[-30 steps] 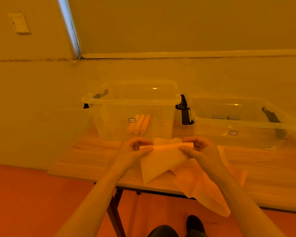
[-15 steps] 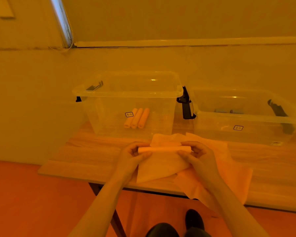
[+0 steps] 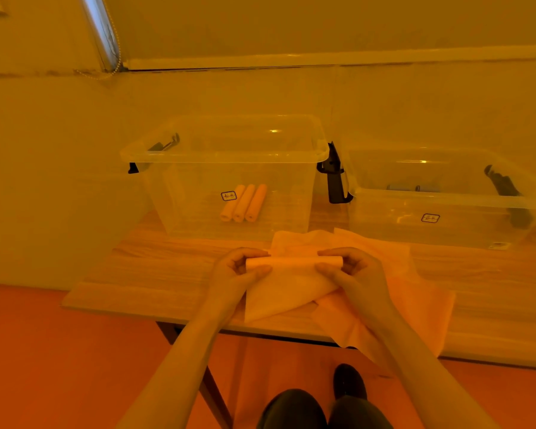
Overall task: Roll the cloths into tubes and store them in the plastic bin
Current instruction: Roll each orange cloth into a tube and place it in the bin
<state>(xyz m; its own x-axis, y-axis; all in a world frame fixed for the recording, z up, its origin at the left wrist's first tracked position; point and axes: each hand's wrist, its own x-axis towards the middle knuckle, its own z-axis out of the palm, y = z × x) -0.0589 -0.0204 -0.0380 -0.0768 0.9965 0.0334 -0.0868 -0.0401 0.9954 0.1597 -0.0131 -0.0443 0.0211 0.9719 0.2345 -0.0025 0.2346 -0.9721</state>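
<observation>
The fingers (image 3: 328, 253) of the right hand (image 3: 358, 274) and those of the left hand (image 3: 234, 274) are curled round the two ends of a half-formed tube, thumbs beneath and fingertips over the top, so both hands grip the cloth (image 3: 287, 284) now being rolled. Its unrolled part hangs from the roll toward the person, over the counter (image 3: 167, 274) edge. The step in hand looks like the rolling itself, roughly midway; the next move probably calls for turning both ends evenly so the tube stays tight and straight, then lifting it into the left plastic bin (image 3: 229, 150). Counted: three finished rolls (image 3: 244, 203) lie side by side in that bin; at least one more loose cloth (image 3: 415, 292) lies under the hands; a second bin (image 3: 446, 199) stands just right, holding darker rolls, perhaps two.
</observation>
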